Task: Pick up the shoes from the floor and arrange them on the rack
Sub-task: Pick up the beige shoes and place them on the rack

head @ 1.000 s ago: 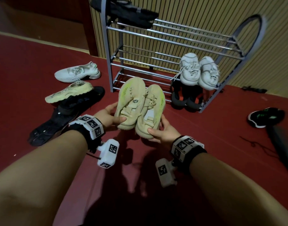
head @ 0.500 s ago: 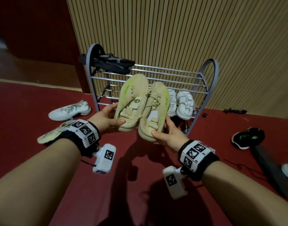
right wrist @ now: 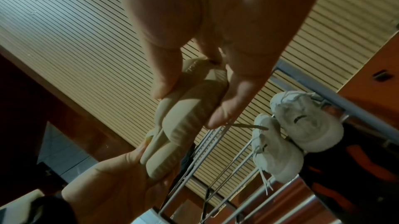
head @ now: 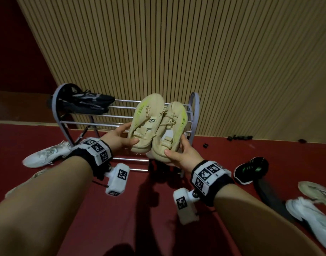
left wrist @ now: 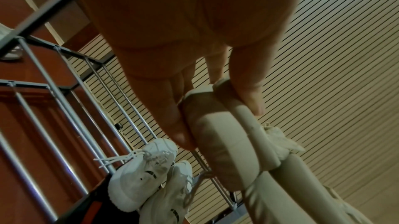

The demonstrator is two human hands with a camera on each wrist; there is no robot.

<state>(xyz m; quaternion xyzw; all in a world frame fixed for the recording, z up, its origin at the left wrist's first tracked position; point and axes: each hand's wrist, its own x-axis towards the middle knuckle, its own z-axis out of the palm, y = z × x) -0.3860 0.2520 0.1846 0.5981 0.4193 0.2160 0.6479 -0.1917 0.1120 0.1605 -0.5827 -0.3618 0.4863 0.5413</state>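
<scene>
Landmark: the metal shoe rack against the slatted wall is taken as reference.
Beige pair: two beige shoes are held side by side, toes up, in front of the rack's top shelf.
Hands: the left hand is curled round the left heel; the right hand is curled round the right heel.
Slip risk: only the heels are pinched, so either shoe may be dropped short of the rack.
Bar risk: a sole may be caught between the rack's bars and left tilted.
Crowding risk: the black shoes at the rack's left end may be nudged.
Remaining: white sneakers left of the rack are judged still to be picked up.
</scene>
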